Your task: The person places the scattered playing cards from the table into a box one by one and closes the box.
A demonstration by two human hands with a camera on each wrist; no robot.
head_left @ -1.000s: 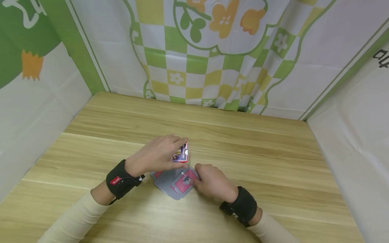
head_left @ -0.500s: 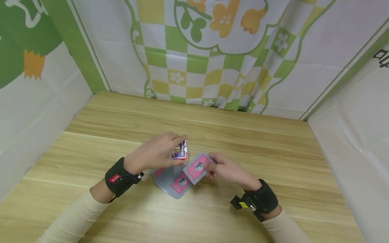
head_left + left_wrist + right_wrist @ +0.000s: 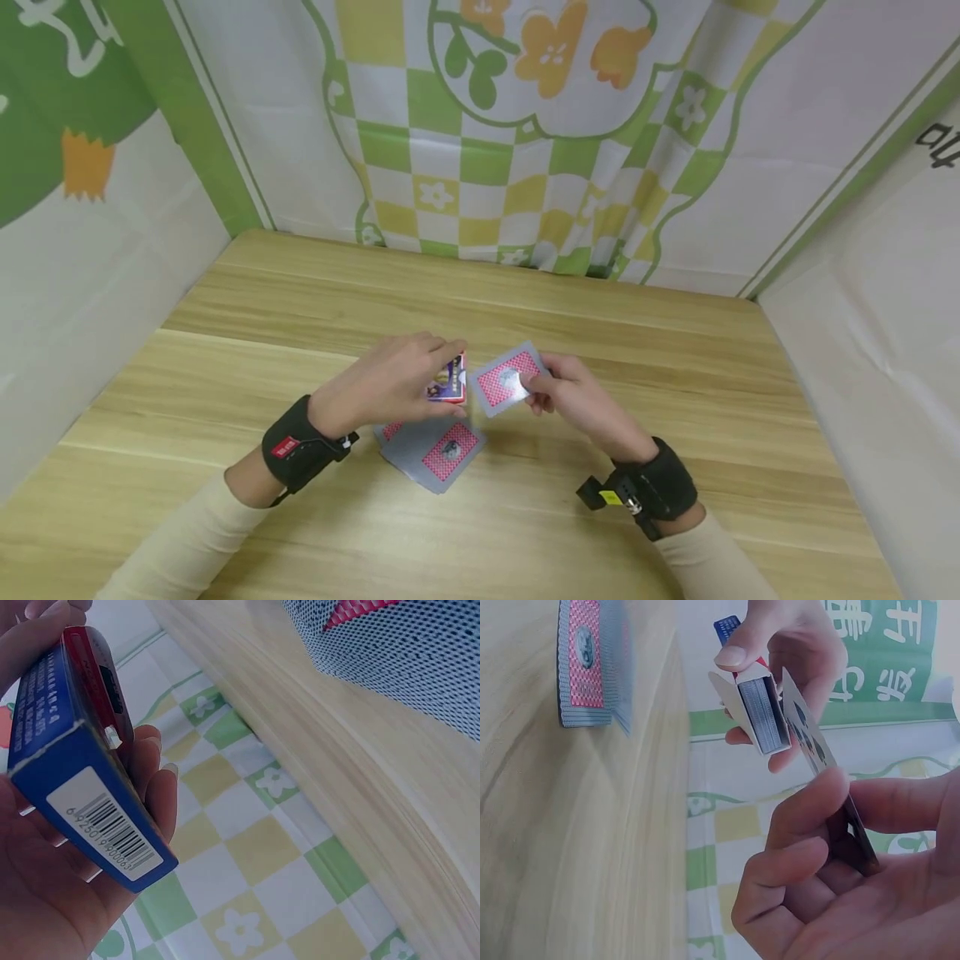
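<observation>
My left hand grips a small blue, red and white card box above the table. In the right wrist view the open end of the box shows the edges of cards inside, with a white flap folded out. My right hand pinches a playing card, its red checked back upward in the head view; whether it is one card or a thin stack I cannot tell. That card stands close beside the box's open end. Below the left hand, a spread pile of cards lies back up.
The wooden table runs back to a checked green and yellow curtain. White and green fabric walls stand at both sides. Black bands with cameras sit on both wrists.
My right hand has lifted the card off the pile and carried it up and away from me to beside the box's opening. The left hand stays nearly still with the box.
</observation>
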